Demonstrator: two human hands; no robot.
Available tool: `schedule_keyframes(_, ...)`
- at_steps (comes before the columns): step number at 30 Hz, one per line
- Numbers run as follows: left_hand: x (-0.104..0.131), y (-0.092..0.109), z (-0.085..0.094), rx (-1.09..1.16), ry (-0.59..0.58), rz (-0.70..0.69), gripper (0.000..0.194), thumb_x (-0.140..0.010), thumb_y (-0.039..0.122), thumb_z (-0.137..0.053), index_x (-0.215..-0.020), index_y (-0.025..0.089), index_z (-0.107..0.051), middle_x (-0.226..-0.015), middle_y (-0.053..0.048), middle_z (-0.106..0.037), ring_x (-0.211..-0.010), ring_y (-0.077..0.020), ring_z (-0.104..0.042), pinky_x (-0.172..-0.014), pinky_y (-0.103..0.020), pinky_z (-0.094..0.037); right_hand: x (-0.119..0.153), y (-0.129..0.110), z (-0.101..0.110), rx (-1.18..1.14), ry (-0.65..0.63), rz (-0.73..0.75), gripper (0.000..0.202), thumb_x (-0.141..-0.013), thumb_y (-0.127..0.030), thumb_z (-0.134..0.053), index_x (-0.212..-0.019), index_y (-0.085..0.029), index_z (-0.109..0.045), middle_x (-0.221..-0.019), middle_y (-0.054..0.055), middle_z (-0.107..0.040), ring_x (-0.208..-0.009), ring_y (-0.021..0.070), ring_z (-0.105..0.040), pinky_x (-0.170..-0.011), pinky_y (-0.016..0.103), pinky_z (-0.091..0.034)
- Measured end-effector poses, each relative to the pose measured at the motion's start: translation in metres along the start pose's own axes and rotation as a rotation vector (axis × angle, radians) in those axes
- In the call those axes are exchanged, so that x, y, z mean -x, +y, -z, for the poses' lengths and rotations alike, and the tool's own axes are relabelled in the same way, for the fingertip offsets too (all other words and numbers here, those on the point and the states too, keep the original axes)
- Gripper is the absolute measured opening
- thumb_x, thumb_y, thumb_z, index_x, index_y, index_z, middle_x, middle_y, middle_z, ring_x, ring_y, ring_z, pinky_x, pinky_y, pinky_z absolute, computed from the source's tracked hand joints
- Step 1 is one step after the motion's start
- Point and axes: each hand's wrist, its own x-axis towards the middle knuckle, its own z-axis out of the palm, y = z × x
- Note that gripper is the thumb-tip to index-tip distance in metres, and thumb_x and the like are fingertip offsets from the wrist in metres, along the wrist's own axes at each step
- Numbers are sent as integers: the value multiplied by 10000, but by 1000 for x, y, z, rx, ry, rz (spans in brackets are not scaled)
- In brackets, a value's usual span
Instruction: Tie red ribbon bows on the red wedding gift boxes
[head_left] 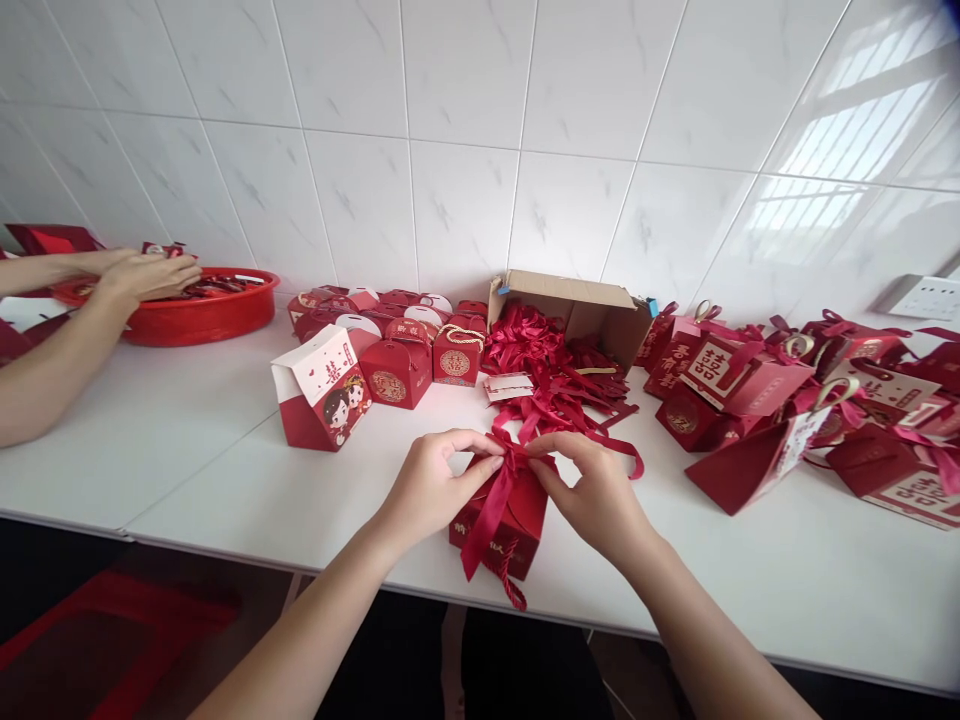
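Note:
Right in front of me a small red gift box (534, 515) stands at the table's near edge. A red ribbon (491, 515) is gathered at its top, with one tail hanging down the front. My left hand (442, 485) pinches the ribbon from the left, thumb and forefinger together. From the right, my right hand (589, 490) pinches the ribbon's other side at the bow. A twisted red cord (511, 585) dangles from the box's front. Just behind, loose red ribbons (529, 345) spill out of a cardboard box (600, 325).
Several red boxes (397, 365) stand in rows at back left, with a white-topped box (319, 395) in front. Ribboned boxes (739, 375) are piled at right. Far left, another person's hands (146, 275) work over a red basin (210, 315). A tiled wall (465, 200) bounds the table.

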Motion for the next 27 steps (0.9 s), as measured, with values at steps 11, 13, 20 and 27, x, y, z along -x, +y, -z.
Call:
schedule_keyframes(11, -8, 7, 8, -29, -149, -61, 133, -832, 247, -569, -853, 211, -695, -903, -26, -733, -874, -202, -673, -818, -292, -505, -25, -10, 28, -103, -290, -113, 375, -857, -478, -541, -1121, -218, -600, -761, 8, -649, -556, 118, -544, -507, 241, -416)
schedule_keyframes(13, -10, 12, 11, -47, -201, -82, 156, -845, 259, -547, -879, 213, -692, -919, -28, -727, -889, -208, -667, -817, -300, -503, -36, -5, 20, -239, -313, -69, 379, -866, -476, -529, -1137, -216, -580, -883, 27, -646, -618, 112, -561, -553, 240, -439)
schedule_keyframes(20, -19, 20, 23, -226, -303, -98, 167, -856, 299, -541, -893, 244, -694, -931, 8, -715, -903, -197, -639, -826, -298, -476, -40, 1, 17, -349, -438, 55, 84, -852, -270, -592, -867, -189, -578, -781, -2, -610, -676, 114, -552, -598, 228, -442)
schedule_keyframes(27, -23, 21, 28, -292, -355, -92, 160, -856, 246, -525, -890, 265, -680, -956, 31, -708, -925, -180, -630, -809, -272, -459, -21, -6, 24, 33, -393, 271, 327, -877, -37, -441, -992, -220, -686, -963, 56, -596, -835, 138, -593, -722, 255, -482)
